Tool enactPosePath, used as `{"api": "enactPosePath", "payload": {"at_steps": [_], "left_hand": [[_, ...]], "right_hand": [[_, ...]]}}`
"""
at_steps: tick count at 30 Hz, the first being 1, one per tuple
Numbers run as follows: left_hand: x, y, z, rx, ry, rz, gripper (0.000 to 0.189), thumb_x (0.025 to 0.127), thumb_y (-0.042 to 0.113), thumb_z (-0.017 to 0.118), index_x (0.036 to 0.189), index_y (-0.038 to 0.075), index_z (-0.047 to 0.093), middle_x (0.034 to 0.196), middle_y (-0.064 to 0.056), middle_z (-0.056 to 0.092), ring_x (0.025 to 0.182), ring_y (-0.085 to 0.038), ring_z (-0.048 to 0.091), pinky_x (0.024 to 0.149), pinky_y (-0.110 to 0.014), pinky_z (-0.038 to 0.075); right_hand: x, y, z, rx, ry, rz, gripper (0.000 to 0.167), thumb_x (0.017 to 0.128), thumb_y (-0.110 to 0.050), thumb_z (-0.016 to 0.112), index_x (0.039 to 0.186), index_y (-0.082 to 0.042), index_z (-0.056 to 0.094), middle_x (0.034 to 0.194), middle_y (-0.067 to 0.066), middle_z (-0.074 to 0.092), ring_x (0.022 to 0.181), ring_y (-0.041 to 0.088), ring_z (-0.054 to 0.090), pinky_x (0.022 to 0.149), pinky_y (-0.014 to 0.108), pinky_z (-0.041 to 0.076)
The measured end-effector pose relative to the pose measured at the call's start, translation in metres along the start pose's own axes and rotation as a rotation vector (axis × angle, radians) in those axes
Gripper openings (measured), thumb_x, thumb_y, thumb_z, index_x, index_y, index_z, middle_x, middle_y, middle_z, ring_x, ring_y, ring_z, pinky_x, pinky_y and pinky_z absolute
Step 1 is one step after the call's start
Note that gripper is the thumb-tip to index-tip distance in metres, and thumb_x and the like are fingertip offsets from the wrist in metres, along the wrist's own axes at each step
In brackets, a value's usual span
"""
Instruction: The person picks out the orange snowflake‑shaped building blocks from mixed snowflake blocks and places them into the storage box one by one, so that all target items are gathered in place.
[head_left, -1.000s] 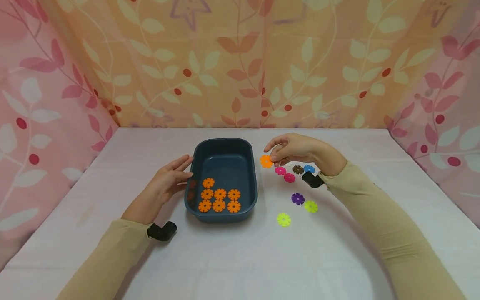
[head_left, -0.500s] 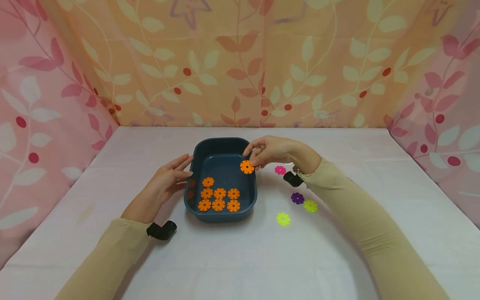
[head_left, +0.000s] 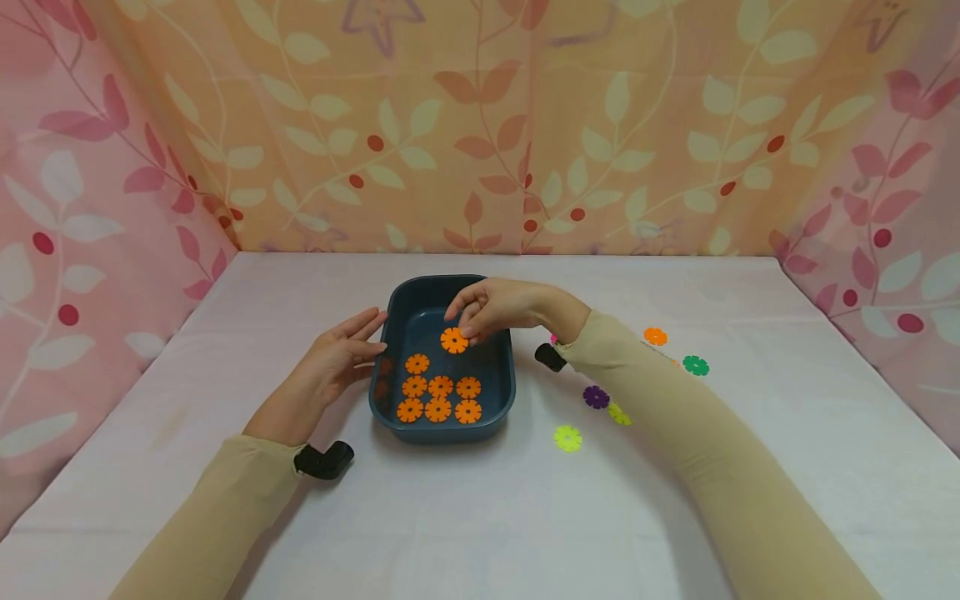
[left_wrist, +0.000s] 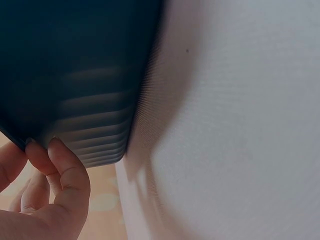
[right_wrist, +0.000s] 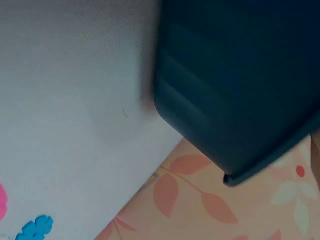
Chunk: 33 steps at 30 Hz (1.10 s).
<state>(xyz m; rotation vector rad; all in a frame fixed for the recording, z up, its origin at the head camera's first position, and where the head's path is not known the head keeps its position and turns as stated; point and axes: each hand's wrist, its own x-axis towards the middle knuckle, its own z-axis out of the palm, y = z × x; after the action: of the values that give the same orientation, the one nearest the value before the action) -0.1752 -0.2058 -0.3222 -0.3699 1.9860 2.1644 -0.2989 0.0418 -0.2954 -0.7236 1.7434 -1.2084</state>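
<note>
In the head view a dark blue rectangular bin (head_left: 442,432) stands on the table with several orange notched discs (head_left: 440,387) lying in its near half. My left hand (head_left: 327,367) is at the bin's left side, fingertips touching its rim and wall; the left wrist view shows these fingers (left_wrist: 69,175) against the outer wall. Over the bin, my right hand (head_left: 501,310) pinches one more orange disc (head_left: 452,340) between thumb and finger, held above the bin floor. The right wrist view shows the bin's outer wall (right_wrist: 220,90); the pinched disc is out of sight there.
On the table right of the bin lie a purple disc (head_left: 596,397), yellow-green discs (head_left: 567,438), a green disc (head_left: 696,365) and an orange disc (head_left: 656,336). My right sleeve covers others. A blue disc (right_wrist: 35,228) shows in the right wrist view. Patterned curtains (head_left: 480,125) surround the table.
My right hand has moved left with the orange disc, from beside the bin to over it. My left hand stays at the bin's left side, and the bin has not moved.
</note>
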Motion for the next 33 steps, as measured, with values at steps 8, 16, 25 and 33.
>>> {"api": "enactPosePath", "payload": {"at_steps": [8, 16, 25, 33], "left_hand": [[-0.001, 0.0, 0.0, 0.011, -0.005, 0.002, 0.068, 0.096, -0.003, 0.051, 0.156, 0.014, 0.022, 0.158, -0.002, 0.025, 0.088, -0.012, 0.06, 0.095, -0.039, 0.038], [0.0, 0.0, 0.0, -0.007, -0.002, -0.007, 0.068, 0.096, -0.003, 0.051, 0.156, 0.014, 0.023, 0.157, -0.001, 0.027, 0.084, -0.011, 0.06, 0.093, -0.037, 0.039], [0.001, -0.001, -0.001, -0.009, -0.003, -0.015, 0.068, 0.096, -0.003, 0.052, 0.156, 0.015, 0.023, 0.157, -0.001, 0.027, 0.085, -0.012, 0.059, 0.093, -0.037, 0.039], [0.001, -0.001, -0.001, -0.011, -0.007, -0.012, 0.068, 0.096, -0.003, 0.052, 0.156, 0.015, 0.023, 0.157, -0.001, 0.027, 0.084, -0.011, 0.059, 0.095, -0.039, 0.037]], "right_hand": [[0.024, 0.001, 0.002, -0.053, -0.062, 0.056, 0.042, 0.093, 0.005, 0.059, 0.132, 0.011, 0.045, 0.08, 0.006, 0.066, 0.073, 0.018, 0.061, 0.093, 0.047, 0.047], [0.047, 0.006, 0.004, -0.191, -0.053, 0.14, 0.025, 0.092, 0.001, 0.064, 0.116, 0.0, 0.058, 0.08, 0.006, 0.067, 0.075, 0.019, 0.061, 0.075, 0.033, 0.051], [0.057, 0.009, 0.009, -0.346, -0.061, 0.225, 0.02, 0.091, -0.003, 0.066, 0.11, -0.002, 0.06, 0.079, 0.005, 0.067, 0.072, 0.015, 0.061, 0.07, 0.028, 0.048], [0.059, 0.008, 0.01, -0.324, -0.039, 0.244, 0.02, 0.09, -0.005, 0.068, 0.109, -0.003, 0.061, 0.08, 0.006, 0.067, 0.072, 0.016, 0.062, 0.069, 0.027, 0.047]]}}
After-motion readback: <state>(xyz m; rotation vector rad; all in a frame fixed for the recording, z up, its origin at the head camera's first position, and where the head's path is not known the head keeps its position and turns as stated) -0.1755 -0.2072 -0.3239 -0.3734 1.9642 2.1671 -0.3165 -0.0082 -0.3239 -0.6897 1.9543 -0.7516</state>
